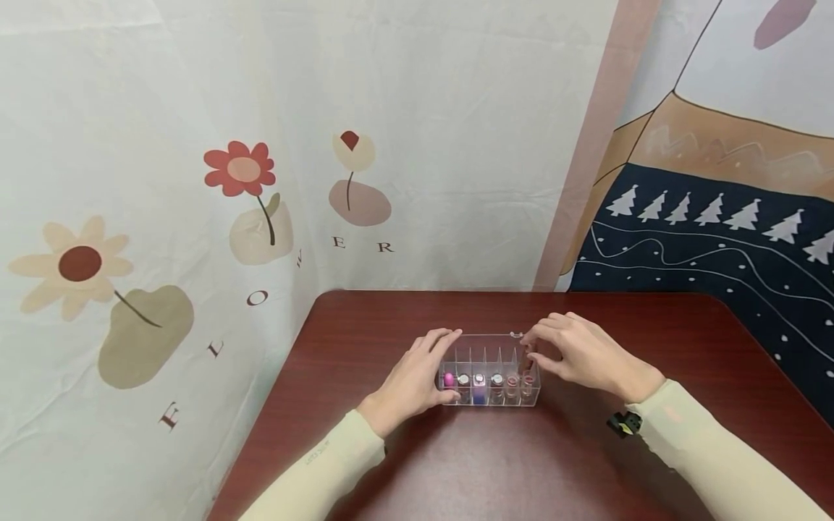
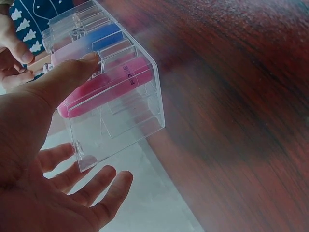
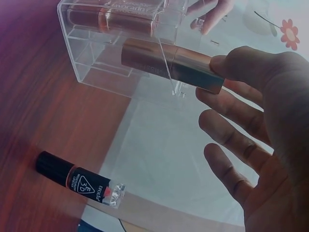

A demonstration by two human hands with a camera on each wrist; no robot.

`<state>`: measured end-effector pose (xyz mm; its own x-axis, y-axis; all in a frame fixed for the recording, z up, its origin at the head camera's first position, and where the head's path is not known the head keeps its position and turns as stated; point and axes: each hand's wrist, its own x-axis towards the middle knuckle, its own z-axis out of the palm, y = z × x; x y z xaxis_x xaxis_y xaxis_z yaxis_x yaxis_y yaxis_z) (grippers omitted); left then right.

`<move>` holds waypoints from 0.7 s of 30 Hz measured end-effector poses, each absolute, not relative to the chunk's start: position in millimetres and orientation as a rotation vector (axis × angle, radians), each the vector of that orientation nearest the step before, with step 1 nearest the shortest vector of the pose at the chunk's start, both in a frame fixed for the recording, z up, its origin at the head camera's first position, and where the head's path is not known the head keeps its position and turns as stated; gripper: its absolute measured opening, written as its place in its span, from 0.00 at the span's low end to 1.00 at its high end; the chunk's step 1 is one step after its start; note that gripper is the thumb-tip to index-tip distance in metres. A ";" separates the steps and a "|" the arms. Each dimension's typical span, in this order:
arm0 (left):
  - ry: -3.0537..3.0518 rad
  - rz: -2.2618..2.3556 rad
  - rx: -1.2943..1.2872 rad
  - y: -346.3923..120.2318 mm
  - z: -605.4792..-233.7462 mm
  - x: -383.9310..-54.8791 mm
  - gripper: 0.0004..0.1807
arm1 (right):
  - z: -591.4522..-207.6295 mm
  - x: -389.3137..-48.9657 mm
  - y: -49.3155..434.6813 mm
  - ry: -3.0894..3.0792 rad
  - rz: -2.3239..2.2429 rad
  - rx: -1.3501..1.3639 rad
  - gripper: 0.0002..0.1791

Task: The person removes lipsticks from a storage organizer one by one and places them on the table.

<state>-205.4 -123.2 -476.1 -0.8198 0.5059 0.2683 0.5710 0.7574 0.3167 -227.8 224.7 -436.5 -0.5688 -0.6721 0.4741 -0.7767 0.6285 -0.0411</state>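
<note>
A clear acrylic lipstick organizer [image 1: 491, 364] with divided rows stands on the table. My left hand [image 1: 413, 380] holds its left end, thumb at the front and fingers round the back corner. In the left wrist view the thumb lies close over a pink tube [image 2: 106, 89] and a blue-and-purple tube [image 2: 108, 39]. Several lipsticks fill the front row. At the back right compartment my right hand [image 1: 583, 354] pinches the top of a coppery lipstick tube [image 3: 171, 63] between thumb and forefinger. Its lower part is inside the compartment, while the other right fingers are spread.
A black lipstick [image 3: 72, 179] with a clear top is on the table apart from the organizer, hidden in the head view. The dark red table [image 1: 482, 463] meets a flower-printed cloth [image 1: 443, 145] behind and a tree-patterned one [image 1: 704, 239] at the right.
</note>
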 end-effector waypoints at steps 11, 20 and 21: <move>-2.790 -0.570 -0.860 -122.4 -475.6 -205.7 0.65 | -426.4 -224.7 230.4 -2.471 0.392 1.113 0.13; -2.787 -0.570 -0.858 -122.1 -476.5 -204.8 0.65 | -419.7 -225.1 236.5 -2.446 0.407 1.097 0.15; -2.788 -0.570 -0.858 -122.0 -476.4 -204.8 0.65 | -419.0 -224.9 237.1 -2.442 0.408 1.094 0.16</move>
